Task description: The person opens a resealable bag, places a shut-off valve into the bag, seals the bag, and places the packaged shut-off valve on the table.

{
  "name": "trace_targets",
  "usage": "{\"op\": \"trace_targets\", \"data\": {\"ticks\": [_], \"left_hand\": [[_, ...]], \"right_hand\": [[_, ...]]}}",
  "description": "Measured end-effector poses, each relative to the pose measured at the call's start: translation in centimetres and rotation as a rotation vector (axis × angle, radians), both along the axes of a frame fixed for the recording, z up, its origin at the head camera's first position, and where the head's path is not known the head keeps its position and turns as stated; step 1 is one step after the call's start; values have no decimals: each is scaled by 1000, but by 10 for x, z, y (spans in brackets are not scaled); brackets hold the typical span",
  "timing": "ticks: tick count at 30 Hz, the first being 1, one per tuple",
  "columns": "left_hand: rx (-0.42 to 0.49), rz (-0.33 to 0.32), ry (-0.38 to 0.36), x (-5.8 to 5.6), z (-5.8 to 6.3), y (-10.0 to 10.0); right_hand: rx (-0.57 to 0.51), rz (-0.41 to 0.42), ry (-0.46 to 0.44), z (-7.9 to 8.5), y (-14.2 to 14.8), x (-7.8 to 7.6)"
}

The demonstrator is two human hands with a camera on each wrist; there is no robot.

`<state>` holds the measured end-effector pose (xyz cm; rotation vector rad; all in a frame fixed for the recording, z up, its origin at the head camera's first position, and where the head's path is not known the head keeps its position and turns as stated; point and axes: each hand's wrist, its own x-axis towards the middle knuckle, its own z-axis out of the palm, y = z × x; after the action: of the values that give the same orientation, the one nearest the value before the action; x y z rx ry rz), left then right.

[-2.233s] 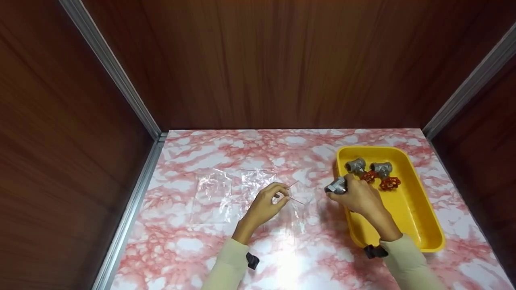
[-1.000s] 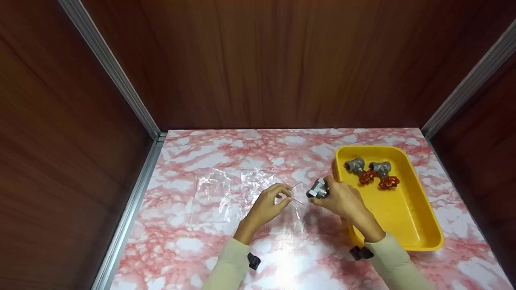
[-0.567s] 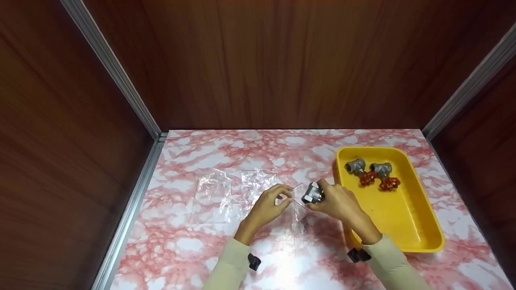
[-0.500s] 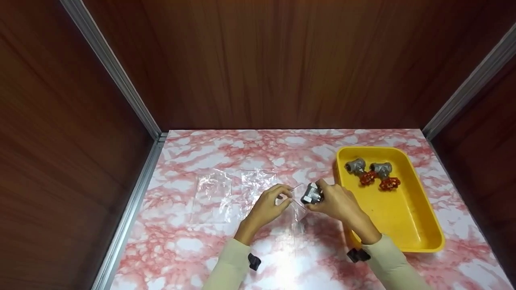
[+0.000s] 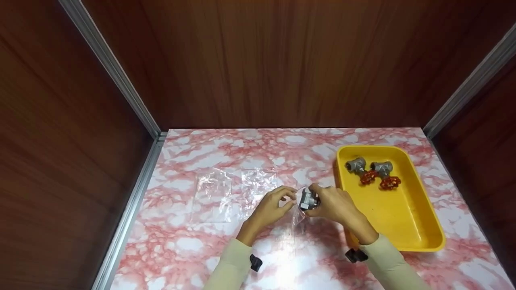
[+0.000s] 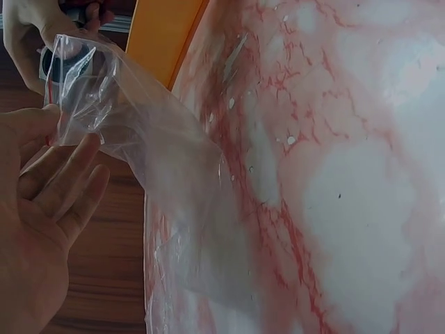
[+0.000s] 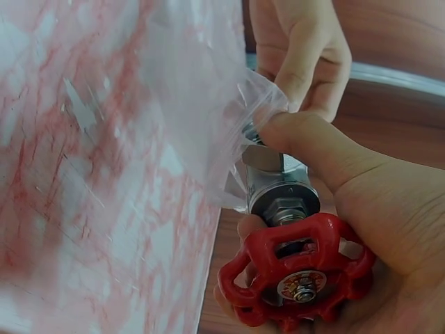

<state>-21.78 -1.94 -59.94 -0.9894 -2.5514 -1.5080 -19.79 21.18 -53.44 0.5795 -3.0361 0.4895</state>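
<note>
From the head we look forward and down over the table [image 5: 169, 249], from each wrist we peer close, both sharing the clear bag [image 6: 182, 154].

2 curled hands [image 5: 271, 207] [image 5: 336, 204] close together

The held valve [image 5: 307, 201] is between two bags [image 5: 213, 197], left, and a tray [image 5: 397, 219] of valves [image 5: 356, 166], right.

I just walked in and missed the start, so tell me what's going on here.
A person's left hand holds a clear plastic bag near its opening, while the right hand grips a metal valve by its red handwheel side, metal end at the bag's opening. Two more valves lie in the yellow tray on the right. Two other clear bags lie flat on the table.
</note>
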Motion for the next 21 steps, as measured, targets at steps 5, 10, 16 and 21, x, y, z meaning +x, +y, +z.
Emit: {"op": "trace_targets", "data": {"ticks": [5,10,16,21], "left_hand": [[5,-8,11,2,-1,1],[4,-16,-7,2,2,2],[-9,-35,-25,4,4,4],[-16,-53,-20,6,2,6]], "right_hand": [[1,20,-16,0,0,1],[9,20,-17,-2,0,0],[12,17,-28,-6,1,-1],[15,0,-71,-9,1,-1]]}}
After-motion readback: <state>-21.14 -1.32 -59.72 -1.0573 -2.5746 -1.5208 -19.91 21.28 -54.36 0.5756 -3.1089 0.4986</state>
